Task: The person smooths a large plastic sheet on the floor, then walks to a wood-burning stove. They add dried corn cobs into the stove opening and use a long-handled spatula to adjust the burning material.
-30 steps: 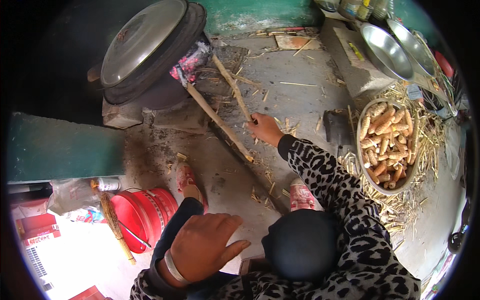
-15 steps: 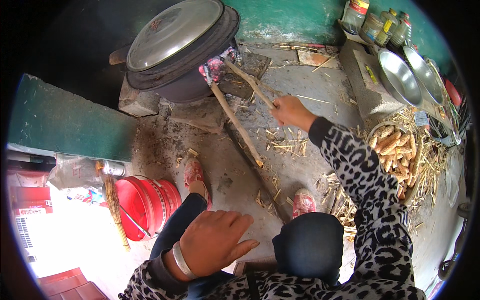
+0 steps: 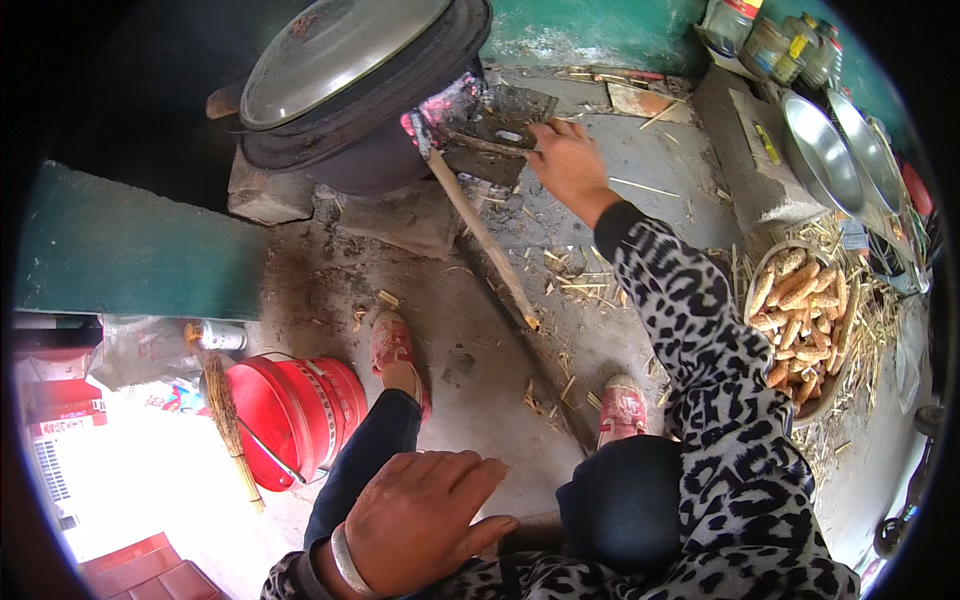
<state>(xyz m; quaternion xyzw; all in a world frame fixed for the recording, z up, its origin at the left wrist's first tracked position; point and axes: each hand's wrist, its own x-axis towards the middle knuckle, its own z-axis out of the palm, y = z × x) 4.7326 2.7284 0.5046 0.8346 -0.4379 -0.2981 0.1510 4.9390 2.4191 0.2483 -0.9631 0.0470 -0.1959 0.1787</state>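
My right hand [image 3: 572,165] reaches out to the stove mouth, fingers closed on the outer end of a thin wooden stick [image 3: 492,145]. The stick's other end points into glowing embers [image 3: 445,105] under the big black pot [image 3: 360,155]. A thicker stick [image 3: 480,230] leans out of the same fire, its burnt tip ashy and its pale end low over the floor. Above my lap, my left hand [image 3: 425,515] holds nothing, thumb apart from its loosely bent fingers, a silvery bangle [image 3: 345,560] at the wrist. A metal lid [image 3: 340,60] covers the pot.
At the right stands a basket of corn cobs [image 3: 800,320], with straw around it. Metal basins [image 3: 822,150] and jars [image 3: 765,48] rest on blocks behind. To the left are a red bucket [image 3: 300,410], a small straw broom [image 3: 228,420] and a low green wall [image 3: 140,240].
My right hand has moved forward toward the stove, and its stick has gone further into the fire and now lies flatter. My left hand has shifted slightly downward.
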